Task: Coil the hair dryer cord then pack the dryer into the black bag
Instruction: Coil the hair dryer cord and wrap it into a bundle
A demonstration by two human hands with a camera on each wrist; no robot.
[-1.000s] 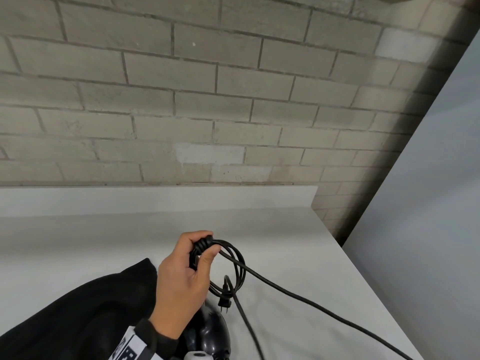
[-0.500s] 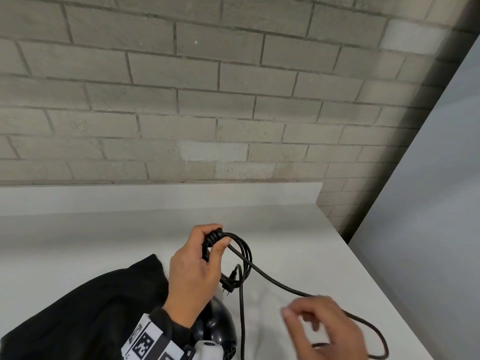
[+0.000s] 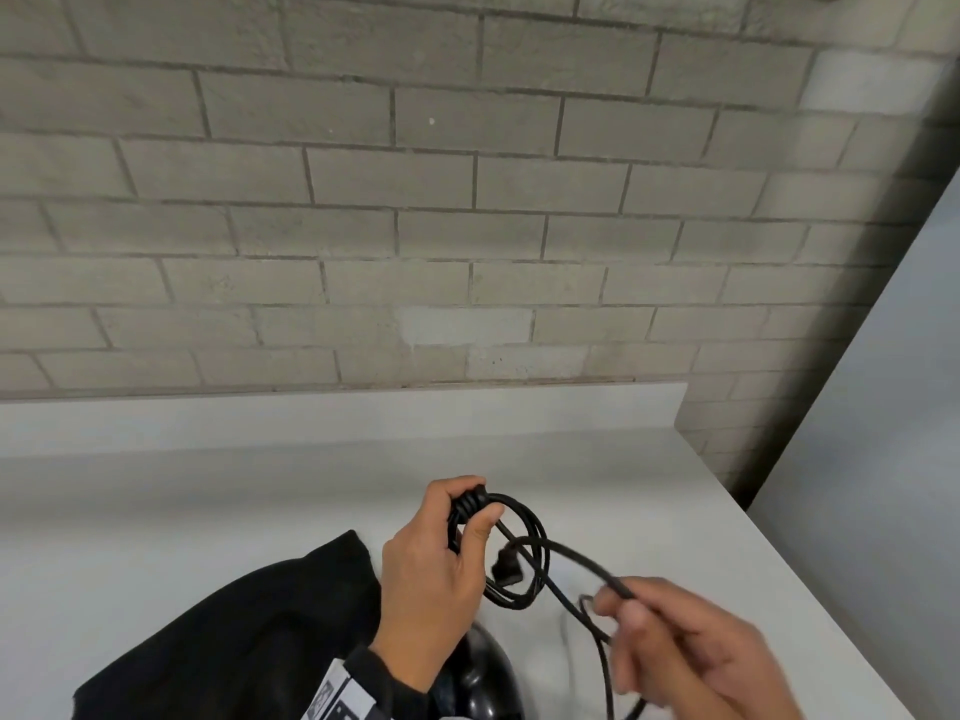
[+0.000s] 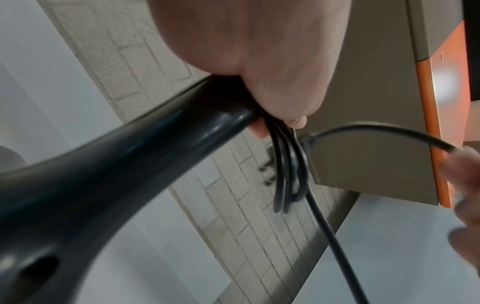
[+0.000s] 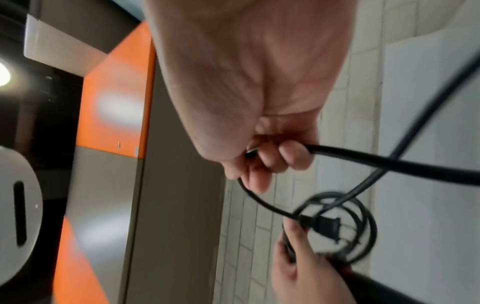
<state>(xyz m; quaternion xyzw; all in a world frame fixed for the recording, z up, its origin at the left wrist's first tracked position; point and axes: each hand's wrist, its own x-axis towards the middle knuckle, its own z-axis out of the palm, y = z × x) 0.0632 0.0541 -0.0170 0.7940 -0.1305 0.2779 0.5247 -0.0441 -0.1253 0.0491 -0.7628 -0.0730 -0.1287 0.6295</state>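
Your left grip (image 3: pixel 434 574) was clamped round the coiled loops of the cord (image 3: pixel 524 553) and the top of the hair dryer (image 3: pixel 480 672) handle, thumb pressed over the bundle. Head view: the coil hung from that fist above the white table (image 3: pixel 208 491), the plug (image 3: pixel 509 570) dangling inside the loops. Your right grip (image 3: pixel 691 662) pinched the loose run of cord just right of the coil, fingers curled round it; a slack loop dropped below that hand toward the table. Dryer body showed low at the frame's bottom edge, under your left wrist. Black bag (image 3: pixel 249 636) lay on the table at the left, touching or just beside your left forearm; I could not tell which. Grey brick wall (image 3: pixel 467 200) behind.

Left wrist view: the dryer's black handle (image 4: pixel 130 164) ran up into your fist (image 4: pixel 272 61), three or so cord loops (image 4: pixel 283 174) hanging from the fingers. One strand arced right to your blurred right fingertips (image 4: pixel 465 162).

Right wrist view: your right hand (image 5: pixel 259 102) held the cord (image 5: pixel 389 164) between curled fingers and thumb. Below, the coil (image 5: pixel 363 216) with the plug (image 5: pixel 324 224) across it sat in your left hand (image 5: pixel 303 273). Picture blurred.
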